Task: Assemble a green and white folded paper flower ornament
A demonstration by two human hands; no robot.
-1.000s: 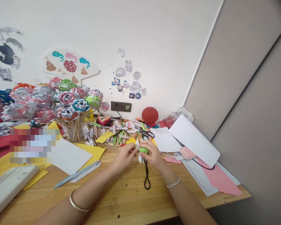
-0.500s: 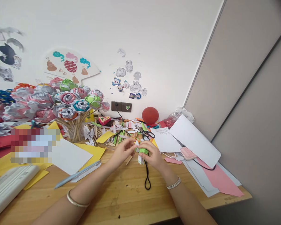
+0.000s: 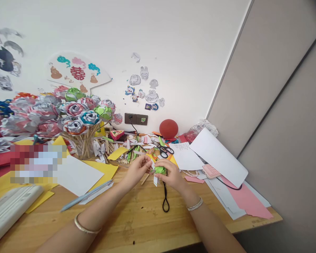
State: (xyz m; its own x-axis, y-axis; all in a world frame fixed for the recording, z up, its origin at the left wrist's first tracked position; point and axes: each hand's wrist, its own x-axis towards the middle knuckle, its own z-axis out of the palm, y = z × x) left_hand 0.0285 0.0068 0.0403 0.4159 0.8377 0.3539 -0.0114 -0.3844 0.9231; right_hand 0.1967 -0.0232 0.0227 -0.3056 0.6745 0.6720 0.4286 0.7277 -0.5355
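Observation:
A green and white folded paper flower (image 3: 160, 170) sits in the grip of my right hand (image 3: 170, 171), fingers curled over its top and thumb below. White paper strips hang from its underside. My left hand (image 3: 140, 168) is closed beside it, thumb and forefinger pinching a white paper petal (image 3: 152, 163) at the flower's left edge. A thin wooden stick (image 3: 145, 179) lies on the table just under my left hand. Below my right hand a black cord loop (image 3: 165, 200) rests on the wood. The flower's right side is hidden by my fingers.
Black-handled scissors (image 3: 165, 151) lie behind my hands among paper scraps and sticks. A bunch of paper flowers (image 3: 76, 109) stands left, near a blue pen (image 3: 85, 195) and white sheet (image 3: 77, 175). To the right are a pink calculator-like object (image 3: 211, 171) and papers (image 3: 218, 158).
My left hand has shifted its fingers from the flower's side to the upright white petal. The wooden stick has come into view beneath it. My right hand keeps its hold.

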